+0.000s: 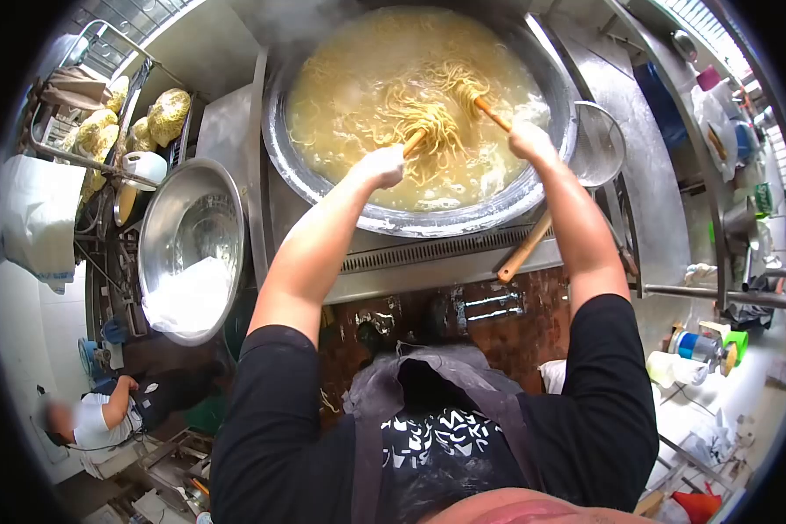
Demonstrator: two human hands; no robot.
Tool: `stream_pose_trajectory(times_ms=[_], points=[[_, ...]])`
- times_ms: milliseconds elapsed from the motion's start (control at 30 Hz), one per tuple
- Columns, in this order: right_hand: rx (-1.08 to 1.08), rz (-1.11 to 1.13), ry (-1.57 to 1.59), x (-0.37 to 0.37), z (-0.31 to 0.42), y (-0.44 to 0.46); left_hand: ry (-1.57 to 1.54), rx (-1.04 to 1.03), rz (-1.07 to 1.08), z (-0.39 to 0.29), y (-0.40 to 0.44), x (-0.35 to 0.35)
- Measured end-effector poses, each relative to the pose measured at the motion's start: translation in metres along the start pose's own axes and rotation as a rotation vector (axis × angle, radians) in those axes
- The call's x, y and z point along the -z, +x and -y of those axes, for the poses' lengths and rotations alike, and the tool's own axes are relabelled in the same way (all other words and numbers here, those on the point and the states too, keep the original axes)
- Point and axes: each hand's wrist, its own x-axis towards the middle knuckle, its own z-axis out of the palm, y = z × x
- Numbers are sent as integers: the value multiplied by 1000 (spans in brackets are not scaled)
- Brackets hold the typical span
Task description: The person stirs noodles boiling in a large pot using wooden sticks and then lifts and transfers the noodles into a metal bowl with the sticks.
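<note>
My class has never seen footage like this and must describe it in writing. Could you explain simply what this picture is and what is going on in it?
There is no machine here: these are a person's own hands. The single picture comes from a camera worn on the head, looking forward and down, so the arms reach away from us and the edges look curved.

The left hand grips a wooden stick; the right hand grips a second stick. Both sticks reach into yellow noodles in cloudy, steaming liquid, inside a large round pan.

To the right is a mesh strainer; to the left, a metal bowl. Another person is at lower left.
</note>
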Motion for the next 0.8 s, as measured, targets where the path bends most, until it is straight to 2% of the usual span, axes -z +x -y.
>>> stream_pose_trajectory(times_ms=[33,100,167,233,300,333,433,533,567,600,633,700,800], points=[[143,17,-60,-3,-28,1,-22,-34,12,14,-9,-6],[17,214,-10,75,-22,-75,-67,-94,34,64,-29,-20],[53,137,-114,85,-75,-121,-68,-120,-67,109,-80,-33],[-25,115,-145,119,-102,-196,-183,-187,-94,154,-139,-39],[-136,113,-120,166,-75,-285,-506,-81,-15,185,-214,-44],[-139,89,-81,168,-83,-319,-639,-39,4,199,-254,-50],[-270,132,-66,165,-42,-389,-986,59,36,205,-367,-65],[-156,182,107,106,-15,-379,-1190,73,30,235,-433,-100],[-41,187,88,64,-21,-355,-1192,57,-8,241,-445,-105],[40,187,97,38,0,-336,-1194,41,-46,247,-457,-110],[21,157,106,21,33,-324,-1198,21,-85,254,-468,-115],[135,142,127,-20,64,-293,-1093,-1,-143,272,-478,-123],[143,179,161,-45,110,-291,-840,-19,-308,281,-477,-129]])
